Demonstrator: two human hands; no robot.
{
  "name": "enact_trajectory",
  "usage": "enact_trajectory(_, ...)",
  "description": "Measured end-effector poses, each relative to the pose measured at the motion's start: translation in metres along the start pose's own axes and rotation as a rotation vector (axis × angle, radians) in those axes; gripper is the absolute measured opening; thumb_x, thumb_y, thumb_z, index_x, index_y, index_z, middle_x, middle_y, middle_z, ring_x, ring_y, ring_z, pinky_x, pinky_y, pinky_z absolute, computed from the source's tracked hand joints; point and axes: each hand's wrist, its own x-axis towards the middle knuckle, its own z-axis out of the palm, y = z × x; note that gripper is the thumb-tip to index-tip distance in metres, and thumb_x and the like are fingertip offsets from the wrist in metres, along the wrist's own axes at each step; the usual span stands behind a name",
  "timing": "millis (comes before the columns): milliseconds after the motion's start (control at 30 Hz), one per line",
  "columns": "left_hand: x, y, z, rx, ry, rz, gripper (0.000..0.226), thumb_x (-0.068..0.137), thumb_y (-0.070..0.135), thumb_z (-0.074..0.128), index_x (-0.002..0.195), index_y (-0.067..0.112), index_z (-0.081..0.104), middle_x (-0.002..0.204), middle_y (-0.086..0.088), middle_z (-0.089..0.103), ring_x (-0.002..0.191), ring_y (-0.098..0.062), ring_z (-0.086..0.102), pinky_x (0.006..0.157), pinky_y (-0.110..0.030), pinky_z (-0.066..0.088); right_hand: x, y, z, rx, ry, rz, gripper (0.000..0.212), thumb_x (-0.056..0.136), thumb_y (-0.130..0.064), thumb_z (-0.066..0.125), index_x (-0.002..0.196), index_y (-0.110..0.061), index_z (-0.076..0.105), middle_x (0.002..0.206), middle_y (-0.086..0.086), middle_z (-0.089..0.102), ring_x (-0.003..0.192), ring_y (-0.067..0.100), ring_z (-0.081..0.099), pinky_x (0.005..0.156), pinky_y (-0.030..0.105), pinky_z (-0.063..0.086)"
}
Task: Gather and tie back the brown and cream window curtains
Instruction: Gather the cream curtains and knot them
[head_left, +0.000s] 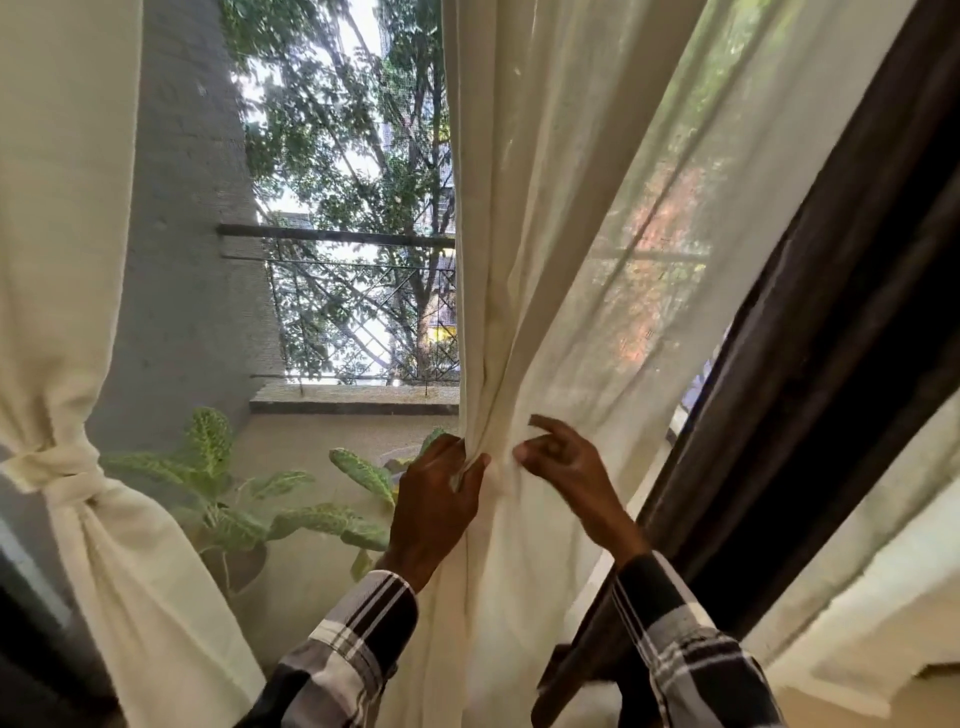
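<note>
At the window, a cream curtain (545, 234) hangs down the middle and right part, and light comes through its thin cloth. Beside it on the right runs a dark brown curtain (831, 338), slanting from the upper right corner down to the bottom. At the left edge, another cream curtain (62, 260) is already knotted (57, 478) at its lower part. Between the two cream curtains a grey wall (192, 260), a metal railing (353, 301) and trees are visible, and a potted plant (234, 499) stands below. The left hand (436, 499) grips the gathered folds of the middle cream curtain. The right hand (566, 467) is just beside it, fingers loosely bent against the cloth, holding nothing. Both sleeves are checked.
</note>
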Motion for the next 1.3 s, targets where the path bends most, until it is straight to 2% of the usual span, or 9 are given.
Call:
enact_trajectory(100,0.0,-0.003,-0.004,-0.013,-0.001,0.014,0.014,0.089,0.011,0.069,0.077,0.012,0.061,0.078,0.008,0.051,0.068,-0.008,0.05,0.06,-0.021,0.041,-0.001,0.008,0.015,-0.121,0.11,-0.103,0.052,0.074,-0.027,0.085,0.122,-0.023,0.065,0.101,-0.006,0.071,0.099,0.004,0.066,0.089,0.028,0.051)
enact_trajectory(200,-0.002,-0.007,-0.012,-0.024,0.029,0.063,0.035,0.087,0.006,0.069,0.067,0.02,0.045,0.072,0.013,0.039,0.064,-0.001,0.039,0.06,-0.013,0.031,0.003,0.011,0.006,0.009,0.442,-0.08,0.077,0.072,-0.037,0.086,0.139,-0.03,0.049,0.136,-0.009,0.05,0.123,0.002,0.05,0.096,0.026,0.044)
enact_trajectory(300,-0.004,-0.014,-0.018,-0.072,0.005,0.054,0.041,0.088,0.007,0.069,0.067,0.024,0.038,0.07,0.017,0.039,0.064,0.004,0.043,0.06,-0.012,0.031,0.012,0.01,-0.003,0.049,0.384,0.03,0.101,0.065,-0.055,0.085,0.148,-0.038,0.03,0.151,-0.009,0.036,0.137,0.007,0.038,0.108,0.034,0.04)
enact_trajectory(500,0.0,-0.011,-0.019,-0.071,0.011,0.067,0.037,0.087,0.004,0.069,0.067,0.022,0.044,0.072,0.018,0.039,0.066,0.004,0.042,0.062,-0.011,0.033,0.017,-0.002,0.003,0.185,-0.042,-0.002,0.076,0.061,-0.054,0.087,0.123,-0.018,0.061,0.121,0.006,0.07,0.113,0.024,0.066,0.095,0.041,0.054)
enact_trajectory(700,0.002,-0.012,-0.021,0.061,0.09,0.023,0.03,0.084,0.005,0.072,0.067,0.013,0.048,0.072,0.008,0.041,0.063,-0.002,0.035,0.061,-0.008,0.028,-0.011,0.012,0.025,-0.224,0.296,-0.097,0.023,0.074,-0.024,0.086,0.078,-0.028,0.063,0.078,-0.012,0.069,0.075,0.006,0.069,0.065,0.015,0.051)
enact_trajectory(800,0.0,-0.017,-0.018,0.116,0.1,-0.039,0.022,0.081,0.004,0.074,0.071,0.008,0.055,0.074,-0.002,0.052,0.065,-0.01,0.045,0.063,-0.012,0.029,-0.024,0.039,0.035,-0.435,0.471,-0.17,0.032,0.081,-0.023,0.08,0.061,-0.021,0.055,0.056,-0.013,0.054,0.051,0.007,0.053,0.051,0.018,0.036)
enact_trajectory(1000,-0.005,-0.012,-0.006,0.147,0.059,-0.065,0.009,0.082,0.008,0.067,0.089,0.004,0.064,0.089,-0.009,0.062,0.078,-0.019,0.057,0.069,-0.013,0.036,-0.046,0.04,0.062,-0.558,0.479,-0.375,0.02,0.091,-0.02,0.067,0.072,-0.012,0.068,0.069,-0.001,0.067,0.058,0.008,0.061,0.056,0.017,0.045)
enact_trajectory(1200,-0.013,0.006,0.006,-0.015,-0.027,-0.064,0.007,0.089,0.008,0.065,0.096,0.009,0.066,0.092,-0.002,0.062,0.081,-0.014,0.06,0.071,-0.028,0.051,-0.051,0.047,0.079,-0.409,0.386,-0.124,0.079,0.089,-0.072,0.035,0.091,-0.002,0.07,0.08,0.008,0.069,0.064,0.004,0.055,0.071,0.028,0.048)
enact_trajectory(1300,-0.018,0.015,0.006,-0.121,-0.045,-0.107,0.01,0.093,0.011,0.063,0.101,0.011,0.068,0.093,0.0,0.062,0.082,-0.007,0.059,0.073,-0.023,0.05,-0.06,0.034,0.081,-0.587,0.254,-0.221,0.024,0.099,-0.029,0.051,0.099,-0.012,0.068,0.084,0.005,0.072,0.074,0.013,0.065,0.068,0.026,0.047)
